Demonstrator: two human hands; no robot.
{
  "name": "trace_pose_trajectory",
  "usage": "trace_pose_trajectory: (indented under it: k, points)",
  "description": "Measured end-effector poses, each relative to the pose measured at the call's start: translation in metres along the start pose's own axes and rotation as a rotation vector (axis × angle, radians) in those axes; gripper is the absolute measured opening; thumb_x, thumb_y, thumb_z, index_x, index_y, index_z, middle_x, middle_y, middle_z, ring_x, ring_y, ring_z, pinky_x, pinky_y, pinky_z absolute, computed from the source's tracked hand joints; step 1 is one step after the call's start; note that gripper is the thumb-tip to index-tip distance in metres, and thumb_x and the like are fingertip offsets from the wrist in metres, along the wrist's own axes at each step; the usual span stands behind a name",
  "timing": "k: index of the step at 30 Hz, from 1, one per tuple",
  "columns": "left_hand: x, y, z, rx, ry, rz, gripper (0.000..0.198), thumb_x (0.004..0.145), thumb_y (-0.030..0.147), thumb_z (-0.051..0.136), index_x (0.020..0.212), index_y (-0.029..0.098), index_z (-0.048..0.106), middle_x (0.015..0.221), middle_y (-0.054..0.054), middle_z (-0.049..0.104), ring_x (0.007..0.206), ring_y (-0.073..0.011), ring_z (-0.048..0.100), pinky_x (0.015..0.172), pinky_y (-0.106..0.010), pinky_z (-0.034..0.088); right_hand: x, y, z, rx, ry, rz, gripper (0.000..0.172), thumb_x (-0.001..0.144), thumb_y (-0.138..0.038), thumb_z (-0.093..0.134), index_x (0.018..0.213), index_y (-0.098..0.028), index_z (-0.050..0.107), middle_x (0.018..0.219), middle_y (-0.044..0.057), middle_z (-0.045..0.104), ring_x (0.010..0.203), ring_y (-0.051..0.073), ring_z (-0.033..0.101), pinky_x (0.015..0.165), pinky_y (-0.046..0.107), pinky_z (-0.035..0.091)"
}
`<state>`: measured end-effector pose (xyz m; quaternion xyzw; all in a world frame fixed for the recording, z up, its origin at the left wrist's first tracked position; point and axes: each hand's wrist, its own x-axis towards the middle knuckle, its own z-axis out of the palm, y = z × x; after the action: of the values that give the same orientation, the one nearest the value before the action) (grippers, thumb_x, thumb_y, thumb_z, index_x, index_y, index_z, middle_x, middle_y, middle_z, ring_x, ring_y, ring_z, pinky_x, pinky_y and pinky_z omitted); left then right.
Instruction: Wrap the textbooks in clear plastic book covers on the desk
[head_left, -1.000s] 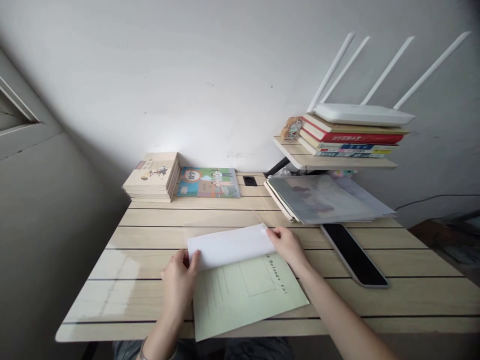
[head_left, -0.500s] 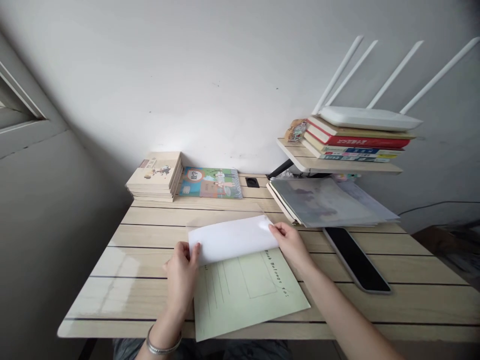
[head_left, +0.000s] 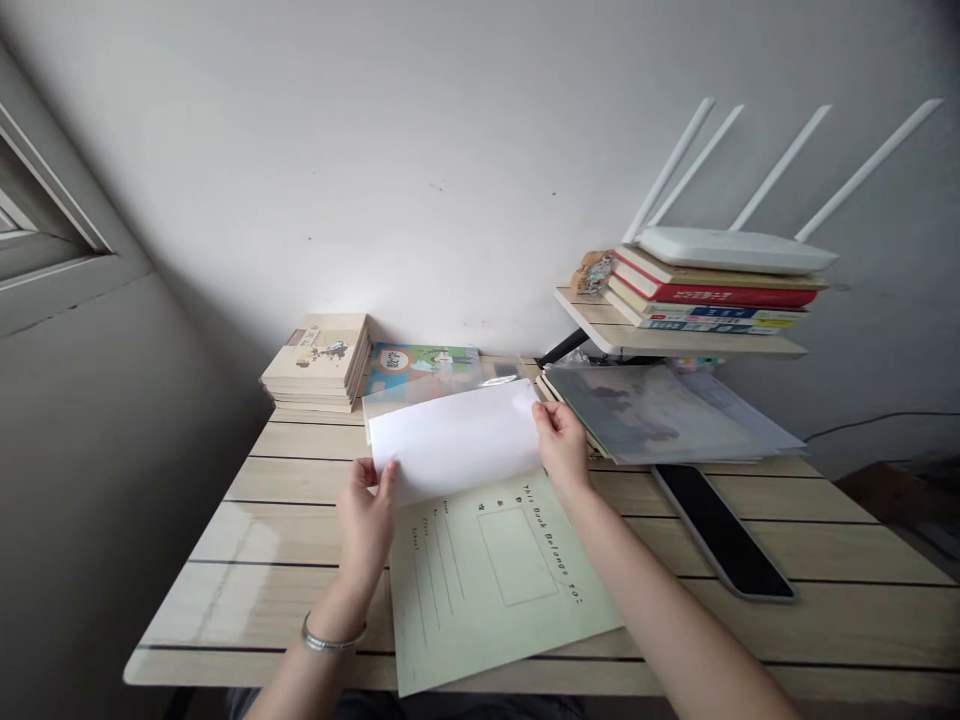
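Observation:
Between both hands stands a white sheet [head_left: 457, 440], raised at a tilt, with a clear plastic film showing past its upper edge. My left hand [head_left: 369, 515] pinches its left edge, thumb on the near face. At the right edge, my right hand [head_left: 561, 445] grips it with thumb and fingers. Below lies a pale green page [head_left: 517, 630] printed "This Book Belongs to", with a box and several lines; it reads sideways to me. The sheet covers its far end, and whether the two are joined I cannot tell.
Behind are a stack of beige books [head_left: 319, 360] and a colourful textbook [head_left: 424, 360], partly behind the film. To the right lie a phone [head_left: 724, 530] and plastic-covered folders [head_left: 652, 410]. Above them, a small shelf [head_left: 690, 340] bears books and a white router [head_left: 735, 248].
Both hands have raised the white sheet and film, moving them away from me. More of the green page's print shows, and the film now overlaps the textbook. The camera view has shifted slightly.

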<state>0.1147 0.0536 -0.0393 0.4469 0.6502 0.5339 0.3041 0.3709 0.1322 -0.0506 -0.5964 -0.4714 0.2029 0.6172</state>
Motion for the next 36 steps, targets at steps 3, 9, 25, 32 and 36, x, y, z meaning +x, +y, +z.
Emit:
trace_pose_trajectory:
  k: [3,9,25,32,36]
  points:
    - [0.009,-0.006,0.008,-0.135,-0.004,-0.037,0.043,0.074,0.059,0.056,0.082,0.016,0.058,0.075,-0.004,0.062,0.067,-0.0170,0.055,0.060,-0.027,0.041,-0.001,0.001,-0.010,0.150,-0.096,0.128,0.039,0.068,-0.057,0.062,0.071,-0.020,0.054,0.063,-0.002,0.052,0.059,0.014,0.043,0.054,0.026,0.033]
    - [0.012,-0.014,0.017,-0.145,0.009,-0.085,0.044,0.074,0.059,0.055,0.079,0.015,0.059,0.072,-0.005,0.063,0.067,-0.0173,0.056,0.061,-0.027,0.041,-0.015,0.009,-0.031,0.128,-0.163,0.161,0.045,0.066,-0.059,0.065,0.055,-0.021,0.042,0.053,-0.005,0.039,0.053,0.011,0.033,0.050,0.025,0.026]
    - [-0.018,-0.012,-0.004,0.061,-0.071,-0.088,0.047,0.077,0.064,0.047,0.075,0.018,0.053,0.066,-0.003,0.059,0.061,-0.0182,0.053,0.056,-0.029,0.039,-0.041,0.025,-0.060,0.198,-0.431,0.288,0.042,0.069,-0.058,0.067,0.066,-0.018,0.054,0.067,0.000,0.054,0.066,0.014,0.046,0.060,0.025,0.038]
    - [-0.024,-0.023,-0.001,0.225,-0.053,-0.103,0.039,0.083,0.058,0.041,0.076,0.021,0.050,0.066,-0.004,0.061,0.060,-0.0205,0.055,0.055,-0.030,0.036,-0.054,0.031,-0.057,0.056,-0.301,0.250,0.047,0.063,-0.062,0.068,0.061,-0.020,0.046,0.054,-0.004,0.045,0.054,0.012,0.039,0.051,0.024,0.032]
    - [-0.027,-0.021,-0.005,0.229,-0.077,-0.114,0.038,0.081,0.060,0.043,0.078,0.021,0.047,0.068,-0.004,0.062,0.062,-0.0216,0.057,0.057,-0.031,0.037,-0.057,0.027,-0.055,-0.108,-0.259,0.268,0.045,0.067,-0.061,0.062,0.059,-0.021,0.043,0.053,-0.005,0.040,0.053,0.011,0.037,0.049,0.023,0.029]
